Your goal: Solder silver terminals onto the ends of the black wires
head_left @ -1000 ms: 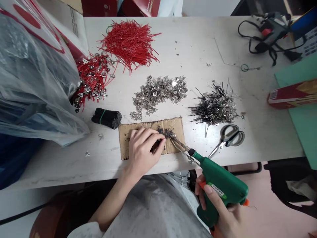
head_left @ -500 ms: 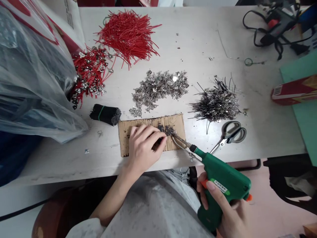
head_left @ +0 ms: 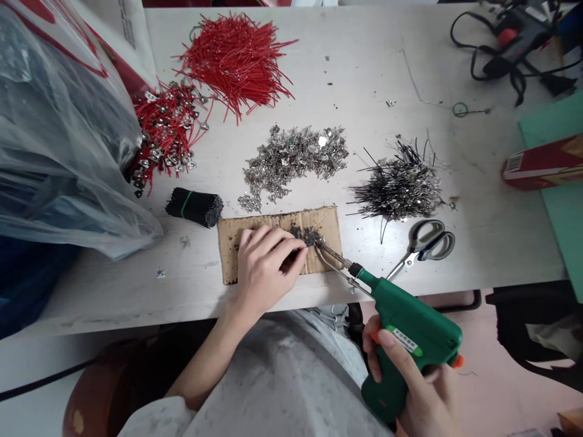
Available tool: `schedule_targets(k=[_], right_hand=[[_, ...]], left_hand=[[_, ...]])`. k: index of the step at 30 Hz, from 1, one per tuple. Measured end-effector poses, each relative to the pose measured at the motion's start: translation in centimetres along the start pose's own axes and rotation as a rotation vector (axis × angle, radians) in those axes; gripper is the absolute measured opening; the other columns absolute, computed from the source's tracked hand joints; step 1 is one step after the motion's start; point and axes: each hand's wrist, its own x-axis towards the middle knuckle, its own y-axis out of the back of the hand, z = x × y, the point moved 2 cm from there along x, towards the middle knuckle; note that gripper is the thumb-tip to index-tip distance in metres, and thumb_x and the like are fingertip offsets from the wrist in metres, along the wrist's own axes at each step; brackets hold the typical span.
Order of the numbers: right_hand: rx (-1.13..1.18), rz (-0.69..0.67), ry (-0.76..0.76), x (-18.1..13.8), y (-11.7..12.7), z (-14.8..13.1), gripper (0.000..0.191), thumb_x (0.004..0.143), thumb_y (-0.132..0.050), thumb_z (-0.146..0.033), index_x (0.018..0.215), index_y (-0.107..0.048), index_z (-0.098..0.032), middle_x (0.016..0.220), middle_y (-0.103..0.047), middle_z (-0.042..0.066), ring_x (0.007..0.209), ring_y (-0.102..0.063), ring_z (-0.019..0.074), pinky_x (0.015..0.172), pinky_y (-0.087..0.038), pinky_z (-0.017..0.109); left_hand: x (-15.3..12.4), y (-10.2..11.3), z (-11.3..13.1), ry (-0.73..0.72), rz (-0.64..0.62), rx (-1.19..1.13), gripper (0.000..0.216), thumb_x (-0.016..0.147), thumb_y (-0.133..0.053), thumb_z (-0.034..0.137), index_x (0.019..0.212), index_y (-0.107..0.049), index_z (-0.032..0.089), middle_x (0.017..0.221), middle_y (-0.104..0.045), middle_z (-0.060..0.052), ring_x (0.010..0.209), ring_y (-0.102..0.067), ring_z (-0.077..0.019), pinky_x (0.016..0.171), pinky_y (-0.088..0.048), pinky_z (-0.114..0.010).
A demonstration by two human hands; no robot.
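Observation:
My right hand (head_left: 421,385) is wrapped round the grip of a green soldering gun (head_left: 414,321), a finger at its orange trigger. The gun's hot tip and thin solder feed tube meet over a scorched patch on a piece of cardboard (head_left: 230,267). A small shiny metal terminal (head_left: 320,241) is at the tip. Resting on the cardboard, my left hand (head_left: 268,264) pinches thumb and forefinger together just left of the tip. What those fingers hold is too small and hidden to make out.
Behind the cardboard lies a heap of metal terminals (head_left: 296,158). Black wires with terminals (head_left: 396,188) and scissors (head_left: 423,246) are to the right. Leftward are a banded black wire bundle (head_left: 194,207), red wires (head_left: 237,64), red wires with terminals (head_left: 166,130) and a plastic bag (head_left: 68,145).
The view has shifted very slightly, so the table things sit a little higher. Both hands and the soldering gun hold nearly the same position.

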Motion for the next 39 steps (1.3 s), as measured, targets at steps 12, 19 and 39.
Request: schedule_targets(k=[12,19,39], right_hand=[[-0.022,0.028,-0.005,-0.5,-0.6,-0.6,0.034,0.085,-0.079,-0.044,0.102,-0.070,-0.016,0.093,-0.069,0.011,0.058,-0.053,0.0129,0.054,-0.038,0.030],[-0.057,0.007,0.047,-0.4,-1.0,-0.9,0.030,0.088,-0.076,-0.043,0.104,-0.069,-0.018,0.091,-0.068,0.009,0.058,-0.053,0.0135,0.055,-0.037,0.031],[-0.046,0.113,0.075,-1.2,-2.2,-1.5,0.034,0.073,-0.086,-0.045,0.092,-0.072,-0.020,0.075,-0.063,0.005,0.055,-0.049,0.0163,0.051,-0.039,0.032]], left_hand=[[0.0,-0.1,0.0,-0.011,0.014,0.029,0.007,0.091,-0.071,0.023,0.084,-0.071,0.023,0.084,-0.074,0.002,0.080,-0.061,-0.0192,0.075,-0.036,-0.039],[0.1,-0.1,0.1,-0.007,0.011,0.040,0.009,0.092,-0.071,0.023,0.083,-0.072,0.024,0.083,-0.074,0.002,0.080,-0.061,-0.0190,0.075,-0.036,-0.039],[0.2,-0.3,0.2,0.033,0.008,0.042,0.010,0.091,-0.069,0.023,0.081,-0.072,0.025,0.082,-0.074,0.002,0.080,-0.062,-0.0190,0.075,-0.035,-0.039]])
